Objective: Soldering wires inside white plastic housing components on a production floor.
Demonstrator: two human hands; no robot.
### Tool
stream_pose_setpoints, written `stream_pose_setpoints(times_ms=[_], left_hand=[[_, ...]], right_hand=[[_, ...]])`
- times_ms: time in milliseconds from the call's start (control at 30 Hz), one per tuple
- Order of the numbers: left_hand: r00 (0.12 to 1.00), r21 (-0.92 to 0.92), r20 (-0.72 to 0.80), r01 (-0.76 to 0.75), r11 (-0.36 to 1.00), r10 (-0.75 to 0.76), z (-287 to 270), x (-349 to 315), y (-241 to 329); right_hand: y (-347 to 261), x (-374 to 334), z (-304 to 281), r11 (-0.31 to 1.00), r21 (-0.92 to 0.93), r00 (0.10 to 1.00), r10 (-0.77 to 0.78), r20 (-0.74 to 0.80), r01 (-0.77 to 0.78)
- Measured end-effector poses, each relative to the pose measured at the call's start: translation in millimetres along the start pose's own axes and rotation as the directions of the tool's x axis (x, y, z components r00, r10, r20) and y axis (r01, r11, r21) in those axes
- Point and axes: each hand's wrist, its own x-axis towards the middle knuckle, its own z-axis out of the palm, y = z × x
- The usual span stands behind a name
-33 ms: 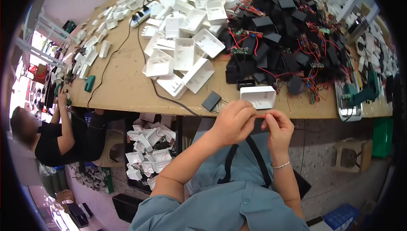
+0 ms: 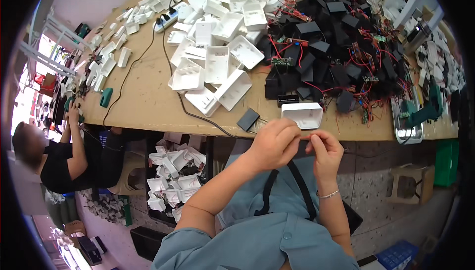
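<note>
Both hands meet at the table's near edge, fingertips close together. My left hand (image 2: 277, 143) is closed, its fingers curled inward and its back partly hiding the grip. Beside it, my right hand (image 2: 324, 156) pinches with thumb and forefinger. Between them runs a thin red wire (image 2: 305, 137), of which only a short piece shows. Just beyond the hands lies an open white plastic case (image 2: 302, 115), its hollow side facing me. A small black box (image 2: 248, 119) with a thin lead rests on the table to the left of my left hand.
White plastic cases (image 2: 216, 64) are heaped at the far middle. Black boxes with red wires and circuit boards (image 2: 316, 62) pile up at right. A green hand tool (image 2: 429, 109) lies over a metal tray (image 2: 413, 135). Cables cross the table. A co-worker (image 2: 64, 161) sits at left.
The view has shifted very slightly, and less of the red wire shows between my fingers. My hands keep the same pose.
</note>
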Motion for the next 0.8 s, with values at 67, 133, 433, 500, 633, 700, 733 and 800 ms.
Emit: stream_pose_setpoints(times_ms=[67, 133, 433, 500, 633, 700, 733, 800], left_hand=[[0.996, -0.012, 0.085, -0.016, 1.0, 0.017, -1.6, 3.1, -2.7], [0.995, 0.022, 0.092, -0.045, 0.999, 0.043, -1.6, 7.0, -0.8], [0.98, 0.159, 0.178, -0.122, 0.98, 0.093, 4.7, 7.8, -5.4], [0.977, 0.183, 0.198, -0.119, 0.976, 0.082, 2.5, 8.5, -2.5], [0.983, 0.238, 0.161, -0.122, 0.964, 0.084, 2.5, 13.4, -3.9], [0.991, 0.228, 0.063, -0.133, 0.965, 0.122, 2.8, 14.8, -7.7], [0.991, 0.178, 0.073, -0.121, 0.976, 0.11, 4.0, 10.3, -14.0], [0.99, 0.179, 0.081, -0.131, 0.975, 0.118, 2.8, 9.1, -13.5]], right_hand=[[-0.1, 2.3, 1.2, 0.999, -0.015, 0.999, -0.032, 0.016, 0.032], [-1.6, 2.9, 0.8, 0.999, -0.019, 0.999, -0.035, 0.018, 0.035], [-2.7, 7.3, -0.4, 0.999, -0.023, 0.999, -0.035, 0.013, 0.035], [-5.7, 7.6, 1.1, 0.999, -0.03, 1.0, -0.013, 0.0, 0.013], [-7.4, 11.3, -0.8, 0.998, -0.056, 0.999, -0.017, 0.04, 0.02], [-10.9, 12.5, -1.5, 0.995, -0.056, 0.995, -0.083, -0.057, 0.08], [-9.5, 12.8, -5.2, 0.977, -0.179, 0.988, -0.135, -0.075, 0.12], [-10.5, 17.4, -8.3, 0.9, -0.37, 0.963, -0.266, -0.048, 0.23]])
